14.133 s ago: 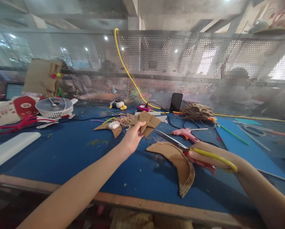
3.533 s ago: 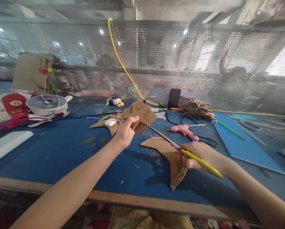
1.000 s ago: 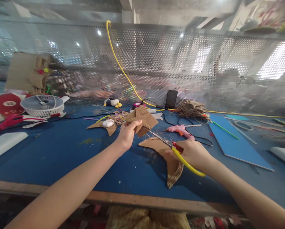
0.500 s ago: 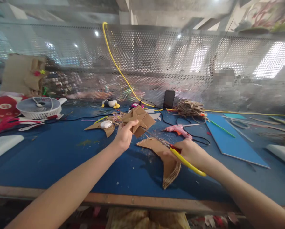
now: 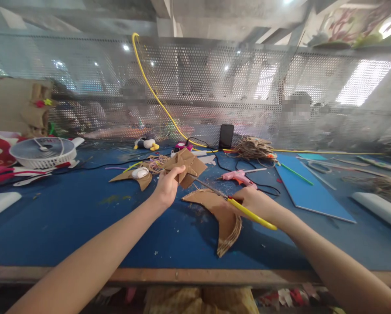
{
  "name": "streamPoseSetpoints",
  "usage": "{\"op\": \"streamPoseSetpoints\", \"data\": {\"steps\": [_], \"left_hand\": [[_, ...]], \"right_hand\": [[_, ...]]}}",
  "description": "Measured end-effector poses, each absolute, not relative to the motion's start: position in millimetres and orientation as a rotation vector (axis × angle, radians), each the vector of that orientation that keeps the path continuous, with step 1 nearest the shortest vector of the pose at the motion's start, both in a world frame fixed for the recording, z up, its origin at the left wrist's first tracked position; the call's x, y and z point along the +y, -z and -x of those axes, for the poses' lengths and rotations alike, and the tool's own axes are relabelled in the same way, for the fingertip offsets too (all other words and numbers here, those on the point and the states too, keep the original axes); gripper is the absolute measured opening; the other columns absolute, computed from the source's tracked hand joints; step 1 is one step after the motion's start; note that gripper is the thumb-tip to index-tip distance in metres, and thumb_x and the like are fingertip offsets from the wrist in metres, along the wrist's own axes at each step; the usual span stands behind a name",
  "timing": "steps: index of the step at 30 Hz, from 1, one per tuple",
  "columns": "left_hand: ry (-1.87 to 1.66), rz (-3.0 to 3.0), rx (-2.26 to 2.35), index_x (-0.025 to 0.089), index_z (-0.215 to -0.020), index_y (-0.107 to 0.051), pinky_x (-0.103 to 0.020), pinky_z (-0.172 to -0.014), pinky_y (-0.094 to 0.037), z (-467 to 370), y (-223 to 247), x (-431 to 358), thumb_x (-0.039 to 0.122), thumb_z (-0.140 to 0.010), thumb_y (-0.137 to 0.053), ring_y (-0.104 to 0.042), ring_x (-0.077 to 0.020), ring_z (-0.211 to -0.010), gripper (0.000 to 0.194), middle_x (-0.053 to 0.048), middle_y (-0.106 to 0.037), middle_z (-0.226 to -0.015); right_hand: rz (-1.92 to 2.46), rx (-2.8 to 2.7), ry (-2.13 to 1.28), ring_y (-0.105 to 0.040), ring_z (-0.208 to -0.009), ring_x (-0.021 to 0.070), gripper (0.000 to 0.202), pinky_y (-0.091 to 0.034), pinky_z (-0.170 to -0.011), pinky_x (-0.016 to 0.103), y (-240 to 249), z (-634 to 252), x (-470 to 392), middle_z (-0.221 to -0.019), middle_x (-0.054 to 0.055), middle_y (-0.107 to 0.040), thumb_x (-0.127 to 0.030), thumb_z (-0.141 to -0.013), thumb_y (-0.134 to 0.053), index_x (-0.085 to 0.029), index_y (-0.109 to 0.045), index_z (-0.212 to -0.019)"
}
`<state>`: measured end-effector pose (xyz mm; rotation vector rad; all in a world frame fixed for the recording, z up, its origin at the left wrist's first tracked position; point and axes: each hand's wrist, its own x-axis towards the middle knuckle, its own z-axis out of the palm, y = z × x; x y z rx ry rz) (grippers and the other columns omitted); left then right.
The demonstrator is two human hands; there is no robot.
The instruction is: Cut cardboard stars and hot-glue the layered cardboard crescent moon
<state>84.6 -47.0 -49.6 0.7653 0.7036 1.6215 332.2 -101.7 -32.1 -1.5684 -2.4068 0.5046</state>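
My left hand [image 5: 168, 185] pinches a piece of brown cardboard [image 5: 195, 165] with a star shape on its face, held above the table. In my right hand [image 5: 252, 203] are scissors [image 5: 249, 213] with yellow handles. Their blades point left and reach the cardboard's lower edge; whether they cut into it I cannot tell. Below both hands lies a curved, crescent-like stack of cardboard [image 5: 226, 218] on the blue tabletop. A pink glue gun [image 5: 236, 175] rests just beyond my right hand.
Behind stand a phone [image 5: 226, 136], a bundle of twine [image 5: 254, 149] and a perforated metal screen [image 5: 195, 78]. To the right lies a blue board [image 5: 308, 187]. A white round fan [image 5: 43, 152] sits at the left. Another cardboard crescent [image 5: 143, 181] lies left of my hand.
The scissor blades have closed up somewhat and sit nearer the cardboard's edge. My left hand keeps its hold. The whole view has shifted slightly.
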Motion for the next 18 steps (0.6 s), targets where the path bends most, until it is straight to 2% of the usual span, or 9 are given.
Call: {"op": "streamPoseSetpoints", "data": {"steps": [3,7,10,14,18], "left_hand": [[-1.619,-0.751,0.701,0.018,-0.075,-0.072,-0.032,-0.09,-0.053,-86,48,-48,0.022,-0.052,-0.088,-0.072,-0.0209,-0.093,0.028,-0.002,-0.078,-0.082],[-1.642,-0.731,0.682,0.02,-0.075,-0.07,-0.029,-0.079,-0.051,-71,42,-40,0.021,-0.056,-0.085,-0.069,-0.0187,-0.089,0.024,-0.001,-0.077,-0.085],[-1.81,-0.539,0.75,0.023,-0.071,-0.067,-0.024,-0.068,-0.046,-49,34,-30,0.021,-0.056,-0.082,-0.064,-0.0127,-0.078,0.021,0.004,-0.073,-0.079],[-1.804,-0.519,0.722,0.025,-0.075,-0.068,-0.025,-0.068,-0.046,-41,32,-26,0.024,-0.057,-0.084,-0.062,-0.0116,-0.079,0.024,0.004,-0.073,-0.087],[-1.708,-0.54,0.747,0.026,-0.08,-0.071,-0.024,-0.067,-0.045,-57,38,-33,0.022,-0.052,-0.086,-0.063,-0.0116,-0.078,0.033,0.005,-0.074,-0.086]], "right_hand": [[1.539,-2.44,-0.147,-0.038,-0.057,0.0144,0.056,-0.036,-0.056,0.028,37,-332,-102,-0.049,-0.001,-0.043,-0.06,-0.09,-0.054,-0.021,-0.051,-0.05],[1.469,-2.435,0.079,-0.052,-0.067,0.0204,0.059,-0.044,-0.068,0.032,40,-330,-106,-0.05,0.002,-0.047,-0.06,-0.094,-0.05,-0.022,-0.054,-0.049],[1.505,-2.433,0.188,-0.06,-0.074,0.0244,0.057,-0.043,-0.065,0.032,45,-330,-103,-0.053,0.007,-0.055,-0.06,-0.095,-0.046,-0.022,-0.061,-0.055],[1.586,-2.377,0.323,-0.062,-0.066,0.0227,0.051,-0.038,-0.059,0.032,51,-332,-97,-0.064,0.009,-0.065,-0.059,-0.093,-0.048,-0.021,-0.068,-0.067],[1.784,-2.272,0.395,-0.065,-0.063,0.024,0.05,-0.031,-0.055,0.031,51,-334,-92,-0.07,0.01,-0.07,-0.062,-0.092,-0.047,-0.021,-0.067,-0.071]]}}
